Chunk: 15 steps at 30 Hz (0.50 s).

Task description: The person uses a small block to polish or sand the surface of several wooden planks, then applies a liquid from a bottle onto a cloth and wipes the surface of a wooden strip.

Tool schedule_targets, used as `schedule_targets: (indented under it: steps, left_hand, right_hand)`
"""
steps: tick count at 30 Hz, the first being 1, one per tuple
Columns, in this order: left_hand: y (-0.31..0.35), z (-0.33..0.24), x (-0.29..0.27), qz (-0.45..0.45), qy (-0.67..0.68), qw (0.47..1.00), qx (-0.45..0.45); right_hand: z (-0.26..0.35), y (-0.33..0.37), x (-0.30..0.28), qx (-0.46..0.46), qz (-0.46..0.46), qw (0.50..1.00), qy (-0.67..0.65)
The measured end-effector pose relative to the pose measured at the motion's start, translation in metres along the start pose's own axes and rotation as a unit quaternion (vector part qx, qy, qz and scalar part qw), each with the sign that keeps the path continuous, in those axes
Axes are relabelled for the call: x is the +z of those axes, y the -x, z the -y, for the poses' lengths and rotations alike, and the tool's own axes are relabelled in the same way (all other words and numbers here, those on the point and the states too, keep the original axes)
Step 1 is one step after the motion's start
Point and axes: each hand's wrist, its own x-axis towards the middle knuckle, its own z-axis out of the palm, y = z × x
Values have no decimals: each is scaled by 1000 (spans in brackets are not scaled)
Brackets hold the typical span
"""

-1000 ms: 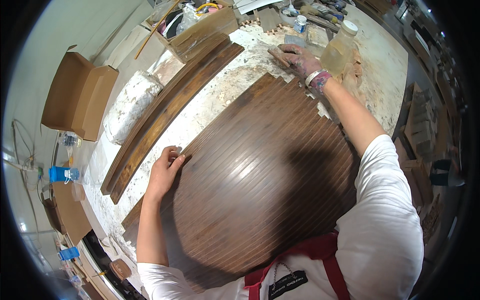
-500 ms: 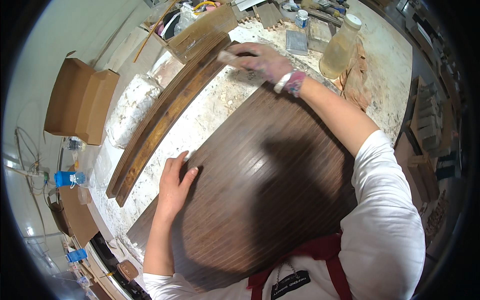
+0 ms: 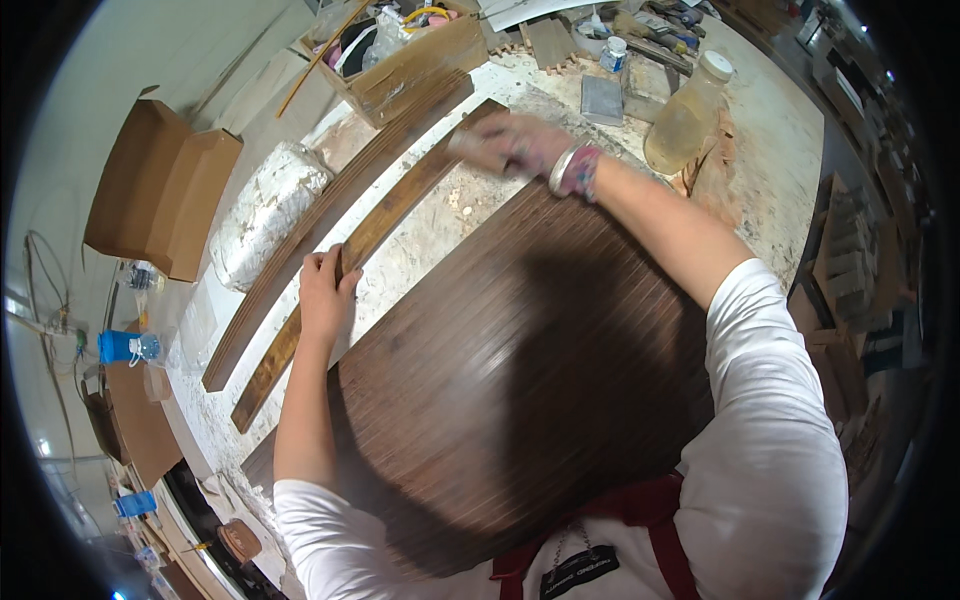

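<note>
A narrow brown wooden strip (image 3: 381, 222) lies slantwise on the paint-spattered table. My bare left hand (image 3: 325, 295) grips its middle, the fingers on the far edge and the thumb on the near side. My right hand (image 3: 512, 146), in a stained glove, is at the strip's far end; its fingers are smeared by motion, and I cannot make out whether anything is in them. Alongside, a little apart, runs a thicker stack of brown strips (image 3: 322, 228). A large dark brown board with fine parallel grooves (image 3: 430, 390) lies close in front of me, partly in shadow.
Behind the strips sit a white wrapped bundle (image 3: 270, 210) and an open cardboard box (image 3: 155, 190). A carton of odds and ends (image 3: 420, 70) stands at the back. Farther right are a grey block (image 3: 601, 99), a small jar (image 3: 613, 53) and a bottle of yellowish liquid (image 3: 684, 120).
My left hand has moved from the dark board's edge onto the wooden strip. The strip has come away from the stack toward me, leaving a gap. My right hand has shifted slightly nearer.
</note>
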Motion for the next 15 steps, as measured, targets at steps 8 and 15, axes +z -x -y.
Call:
schedule_targets:
  steps: [8, 15]
  left_hand:
    - [27, -4, -6, 28, 26, 999, 3]
    - [28, -7, -6, 23, 13, 1000, -14]
  right_hand:
    - [-54, -82, -23, 72, -74, 959, 265]
    - [-43, -27, -57, 77, 25, 941, 328]
